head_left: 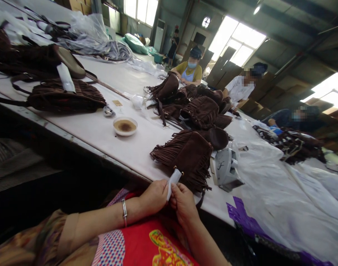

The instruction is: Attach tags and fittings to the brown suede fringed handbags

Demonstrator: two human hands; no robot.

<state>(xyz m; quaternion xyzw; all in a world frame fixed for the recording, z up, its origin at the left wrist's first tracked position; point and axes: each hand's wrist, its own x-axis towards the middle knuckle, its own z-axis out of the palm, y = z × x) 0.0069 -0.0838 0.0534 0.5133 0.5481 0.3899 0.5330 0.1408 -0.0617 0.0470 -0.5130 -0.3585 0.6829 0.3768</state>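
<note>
Both hands meet at the table's front edge around a white paper-like wrap [174,178] on a dark brown fringed bag [189,153]. My left hand [155,195], with a bangle at its wrist, is closed on the wrap's left side. Thumb and fingers of my right hand [184,203] pinch its lower end. The wrap rises from between the hands to the bag's near edge, beside two small gold-coloured eyelets. What lies inside the wrap is hidden. The bag rests on the table with its fringe spread to both sides.
A shallow bowl [125,126] with brownish contents sits left of the bag. A grey tape dispenser [226,168] stands to the right. Beyond lie piled brown bags [196,107]; another fringed bag [66,94] is at left. Clear plastic sheets [282,199] cover the right side. Several people work farther back.
</note>
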